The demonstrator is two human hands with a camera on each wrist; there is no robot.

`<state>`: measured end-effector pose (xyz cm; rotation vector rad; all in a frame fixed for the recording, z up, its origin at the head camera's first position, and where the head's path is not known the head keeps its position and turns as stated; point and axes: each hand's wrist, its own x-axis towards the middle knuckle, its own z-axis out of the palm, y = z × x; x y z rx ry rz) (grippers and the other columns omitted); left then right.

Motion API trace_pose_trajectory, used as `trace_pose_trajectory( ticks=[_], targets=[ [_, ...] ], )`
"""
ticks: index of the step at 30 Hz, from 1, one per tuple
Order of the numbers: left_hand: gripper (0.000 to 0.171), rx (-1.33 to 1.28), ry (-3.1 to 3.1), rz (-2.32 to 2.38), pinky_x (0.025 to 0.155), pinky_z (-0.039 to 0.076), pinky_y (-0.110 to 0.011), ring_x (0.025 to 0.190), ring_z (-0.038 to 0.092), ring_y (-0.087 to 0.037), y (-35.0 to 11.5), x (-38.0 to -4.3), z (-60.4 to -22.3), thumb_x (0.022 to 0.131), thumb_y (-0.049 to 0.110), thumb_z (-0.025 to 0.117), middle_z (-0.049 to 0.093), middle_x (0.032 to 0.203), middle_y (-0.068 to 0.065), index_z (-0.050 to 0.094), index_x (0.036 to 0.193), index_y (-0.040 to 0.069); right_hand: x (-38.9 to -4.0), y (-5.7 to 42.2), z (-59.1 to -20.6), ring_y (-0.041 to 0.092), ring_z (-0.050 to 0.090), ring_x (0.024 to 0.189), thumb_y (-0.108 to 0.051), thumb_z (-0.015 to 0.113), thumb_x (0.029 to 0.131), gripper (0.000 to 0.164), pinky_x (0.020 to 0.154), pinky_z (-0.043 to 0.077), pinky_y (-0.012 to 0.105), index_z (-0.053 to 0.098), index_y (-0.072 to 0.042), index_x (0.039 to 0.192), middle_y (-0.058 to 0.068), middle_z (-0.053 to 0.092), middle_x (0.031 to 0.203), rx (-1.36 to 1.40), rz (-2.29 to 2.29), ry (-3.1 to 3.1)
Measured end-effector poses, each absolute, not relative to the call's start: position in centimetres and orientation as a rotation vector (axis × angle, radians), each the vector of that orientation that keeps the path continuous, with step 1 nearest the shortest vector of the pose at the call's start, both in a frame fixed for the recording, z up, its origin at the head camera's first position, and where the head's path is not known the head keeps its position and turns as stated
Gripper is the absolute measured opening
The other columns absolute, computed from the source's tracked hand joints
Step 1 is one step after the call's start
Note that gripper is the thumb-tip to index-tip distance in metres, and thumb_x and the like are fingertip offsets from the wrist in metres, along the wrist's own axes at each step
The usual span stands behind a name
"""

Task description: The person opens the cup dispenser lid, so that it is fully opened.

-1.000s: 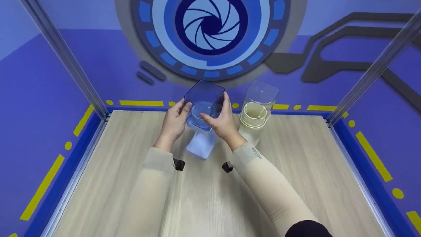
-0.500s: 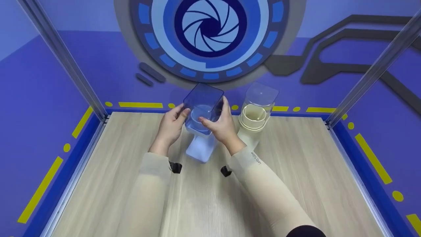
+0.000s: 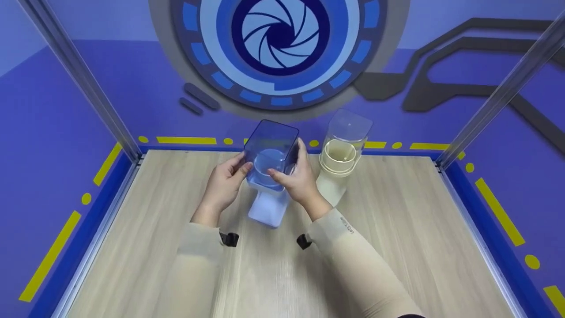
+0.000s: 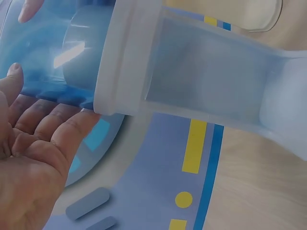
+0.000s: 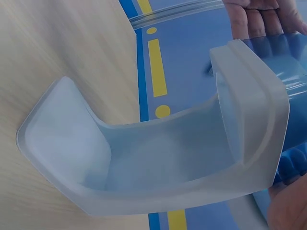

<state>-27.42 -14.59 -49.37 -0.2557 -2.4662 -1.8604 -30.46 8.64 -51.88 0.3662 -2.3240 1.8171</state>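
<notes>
Evidently, in the head view, both hands are on a clear blue container (image 3: pixel 270 143) with a pale stand (image 3: pixel 268 212) below it, near the back of the wooden tabletop (image 3: pixel 154 247). The left hand (image 3: pixel 223 183) holds its left side, thumb against the near wall; the right hand (image 3: pixel 300 179) grips the right side, its thumb reaching across the near face and its fingers along the side. Just right of that hand is a cream container (image 3: pixel 337 168), before the blue patterned wall (image 3: pixel 119 92). A black device (image 3: pixel 229 240) sits at the left cuff. From the left wrist, the left palm shows, its fingers lying along the blue wall close to the stand's collar and its thumb on the near face; a fingertip of the other hand touches at the upper corner. From the right wrist, the stand's scooped foot lies over the wood, though whether it touches cannot be told; fingers press the blue wall above, and part of the right hand grasps it below, largely cut off by the edge.
</notes>
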Motion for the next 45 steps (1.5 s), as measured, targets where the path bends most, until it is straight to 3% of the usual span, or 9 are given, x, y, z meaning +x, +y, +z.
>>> trace_pose_trajectory(
  ticks=[5, 12, 20, 26, 33, 39, 45],
  targets=[
    [0.059, -0.269, -2.461, -1.837, 0.123, 0.056, -0.043, 0.150, 0.066, -0.031, -14.6, -25.9, -49.6, 0.115, 0.030, 0.069, 0.066, 0.162, -0.017, 0.054, 0.166, 0.005, -29.3, 8.7, -52.2, 0.044, 0.031, 0.172, -0.095, 0.087, 0.066, 0.166, 0.144, 0.025, 0.060, 0.008, -0.004, 0.181, 0.029, 0.023, 0.185, 0.382, 1.855, -2.322],
    [0.059, -0.305, -2.469, -1.758, 0.119, 0.058, -0.040, 0.149, 0.066, -0.034, -14.1, -23.9, -49.9, 0.114, 0.021, 0.071, 0.063, 0.164, -0.020, 0.052, 0.167, 0.003, -28.7, 9.1, -52.7, 0.045, 0.043, 0.163, -0.085, 0.092, 0.070, 0.159, 0.142, 0.027, 0.061, 0.012, 0.000, 0.179, 0.030, 0.042, 0.174, 0.477, 1.935, -2.258],
    [0.060, -0.324, -2.468, -1.686, 0.114, 0.061, -0.038, 0.143, 0.070, -0.035, -13.6, -22.1, -50.5, 0.110, 0.013, 0.074, 0.065, 0.160, -0.021, 0.053, 0.166, 0.003, -28.2, 9.6, -53.1, 0.050, 0.042, 0.164, -0.090, 0.089, 0.068, 0.166, 0.142, 0.026, 0.062, 0.012, 0.007, 0.177, 0.034, 0.041, 0.175, 0.524, 1.968, -2.245],
    [0.062, -0.306, -2.431, -1.691, 0.111, 0.062, -0.035, 0.141, 0.072, -0.035, -13.1, -20.9, -51.1, 0.108, 0.010, 0.077, 0.066, 0.159, -0.020, 0.055, 0.165, 0.002, -28.1, 10.0, -53.4, 0.048, 0.048, 0.159, -0.088, 0.090, 0.069, 0.159, 0.141, 0.028, 0.062, 0.020, 0.008, 0.175, 0.033, 0.050, 0.168, 0.627, 2.002, -2.182],
    [0.061, -0.282, -2.367, -1.749, 0.111, 0.061, -0.030, 0.142, 0.071, -0.037, -12.5, -19.5, -51.7, 0.106, 0.007, 0.078, 0.065, 0.158, -0.023, 0.056, 0.163, -0.001, -28.0, 10.3, -53.8, 0.040, 0.053, 0.154, -0.085, 0.092, 0.070, 0.152, 0.138, 0.036, 0.045, 0.030, 0.010, 0.171, 0.034, 0.054, 0.163, 0.698, 2.059, -2.123],
    [0.061, -0.280, -2.335, -1.745, 0.109, 0.062, -0.028, 0.139, 0.072, -0.038, -12.2, -18.7, -52.3, 0.103, 0.004, 0.080, 0.065, 0.156, -0.025, 0.058, 0.160, -0.003, -28.1, 10.7, -54.3, 0.019, 0.059, 0.144, -0.085, 0.093, 0.069, 0.154, 0.128, 0.045, 0.028, 0.029, 0.011, 0.171, 0.035, 0.055, 0.161, 0.748, 2.141, -2.079],
    [0.061, -0.275, -2.312, -1.760, 0.108, 0.062, -0.027, 0.140, 0.071, -0.038, -11.7, -17.8, -52.8, 0.101, 0.001, 0.082, 0.065, 0.155, -0.026, 0.060, 0.159, -0.004, -28.2, 11.1, -54.4, 0.012, 0.066, 0.132, -0.083, 0.094, 0.068, 0.153, 0.119, 0.054, 0.025, 0.033, 0.014, 0.168, 0.032, 0.060, 0.155, 0.812, 2.219, -2.025]
  ],
)
